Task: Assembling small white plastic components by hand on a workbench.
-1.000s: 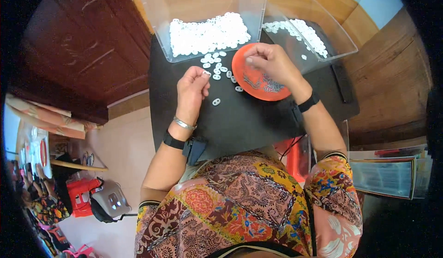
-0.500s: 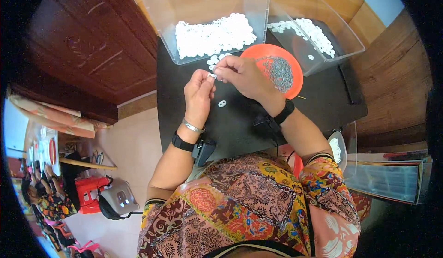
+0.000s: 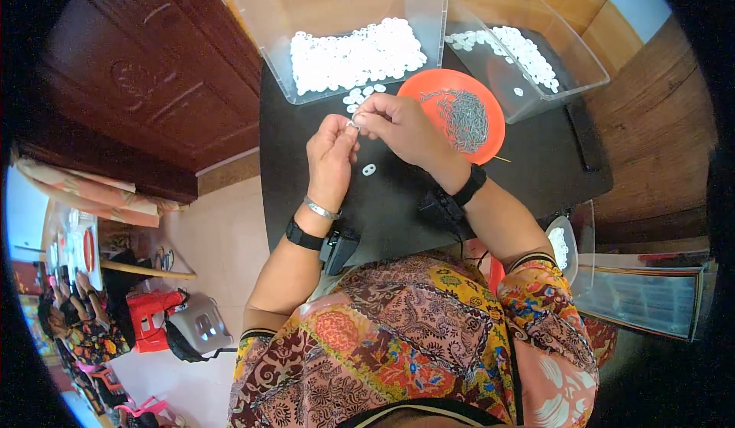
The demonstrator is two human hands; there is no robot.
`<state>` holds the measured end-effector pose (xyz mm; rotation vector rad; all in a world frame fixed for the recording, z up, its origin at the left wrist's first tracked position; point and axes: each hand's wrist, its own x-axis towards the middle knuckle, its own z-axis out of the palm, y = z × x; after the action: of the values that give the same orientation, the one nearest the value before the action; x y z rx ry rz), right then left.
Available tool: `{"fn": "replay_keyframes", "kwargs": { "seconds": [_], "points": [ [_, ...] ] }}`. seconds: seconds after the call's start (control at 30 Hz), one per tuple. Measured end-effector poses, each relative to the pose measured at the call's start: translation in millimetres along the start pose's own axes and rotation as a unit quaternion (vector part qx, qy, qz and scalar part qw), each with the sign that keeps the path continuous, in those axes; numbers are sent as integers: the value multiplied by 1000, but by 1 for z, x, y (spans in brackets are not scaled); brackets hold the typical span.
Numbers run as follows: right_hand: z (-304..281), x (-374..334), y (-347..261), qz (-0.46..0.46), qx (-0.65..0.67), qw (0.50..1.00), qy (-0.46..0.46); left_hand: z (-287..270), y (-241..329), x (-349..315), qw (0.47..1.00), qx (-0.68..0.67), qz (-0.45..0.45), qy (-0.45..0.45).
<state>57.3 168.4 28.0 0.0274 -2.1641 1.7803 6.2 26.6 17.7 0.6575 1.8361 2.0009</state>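
Note:
Above the dark table, my left hand pinches a small white plastic piece between thumb and fingertips. My right hand meets it from the right, its thumb and forefinger closed at the piece. Whatever the right fingertips hold is too small and covered to make out. One loose white oval piece with two holes lies on the table just below the hands. Behind them are several more white ovals. Beside my right hand sits an orange plate heaped with thin grey metal screws or nails.
A clear bin full of white pieces stands at the back of the black table. A second clear bin, with fewer pieces, is at the back right. A dark wooden door is at the left, a tub of white pieces low at right.
Both hands stay together at the white piece, with only a slight shift of the fingertips. The view has moved a little; nothing else visibly differs.

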Motion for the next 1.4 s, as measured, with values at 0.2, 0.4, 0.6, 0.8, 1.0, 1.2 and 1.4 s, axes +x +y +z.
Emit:
{"fn": "replay_keyframes", "kwargs": {
  "seconds": [0.2, 0.4, 0.6, 0.8, 1.0, 1.2, 1.4],
  "points": [
    [-1, 2, 5, -6, -7, 1000, 21, 0, 0, 0, 1000, -20, -8, -1],
    [-1, -1, 4, -8, -36, 999, 16, 0, -1, -1, 1000, -10, -6, -6],
    [3, -3, 0, -46, -121, 991, 30, 0, -1, -5, 1000, 5, -3, 4],
    [2, -4, 1, -30, -125, 992, 20, 2, 0, -3, 1000, -23, -16, 11],
    [-5, -4, -5, -26, -100, 994, 23, -9, 0, 8, 999, 3, -33, 22],
    [-11, -16, -4, -76, -340, 919, -186, -32, -8, 23, 994, -81, -6, 71],
    [1, -20, 9, -107, -387, 886, -232, -36, -6, 24, 993, -90, -8, 76]
  ]
}}
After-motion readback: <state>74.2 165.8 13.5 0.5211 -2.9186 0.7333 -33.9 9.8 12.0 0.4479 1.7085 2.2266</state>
